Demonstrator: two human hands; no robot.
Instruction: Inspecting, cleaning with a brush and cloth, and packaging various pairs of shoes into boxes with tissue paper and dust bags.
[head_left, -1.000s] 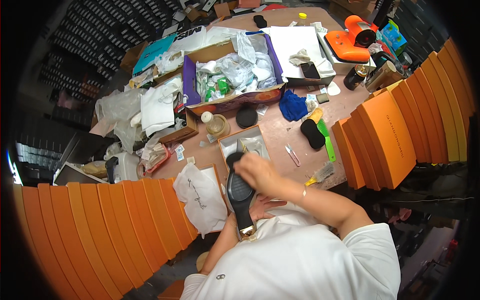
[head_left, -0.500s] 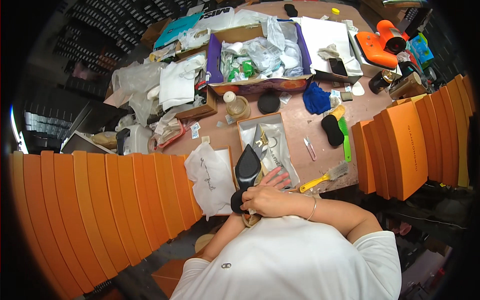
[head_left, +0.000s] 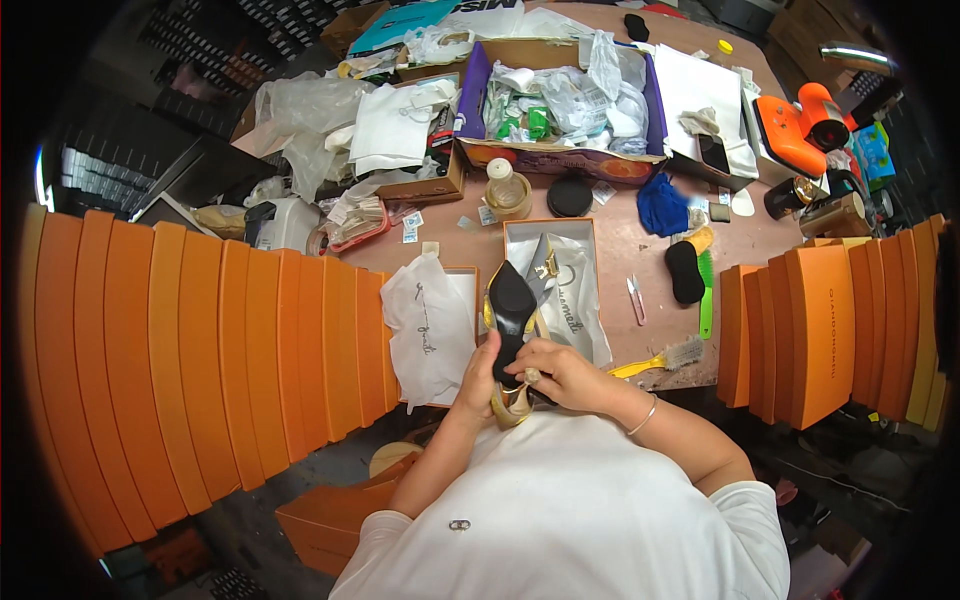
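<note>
A pointed shoe (head_left: 513,292) is held with its black sole up and its toe away from me, close in front of my shirt. Gold-coloured edging and a strap show at its sides and near end. My left hand (head_left: 480,378) grips the shoe's left side near the heel. My right hand (head_left: 560,374) is closed at the heel from the right, fingers curled on it. A small pale thing beside those fingers is too small to make out. Just beyond, another shoe (head_left: 543,268), grey with a gold ornament, lies in an open box (head_left: 596,240) with printed white tissue.
Orange boxes (head_left: 235,350) stand in rows at left and right (head_left: 815,330). White tissue (head_left: 425,320) covers a second open box. Rightward lie thread snips (head_left: 636,300), a yellow-handled brush (head_left: 655,362), a green comb (head_left: 706,300) and a black sponge (head_left: 685,272). A bottle (head_left: 507,190) stands behind.
My left hand has come from behind the shoe, where its fingers were spread, to grip its left side. My right hand has shifted slightly right and up. The view has shifted.
</note>
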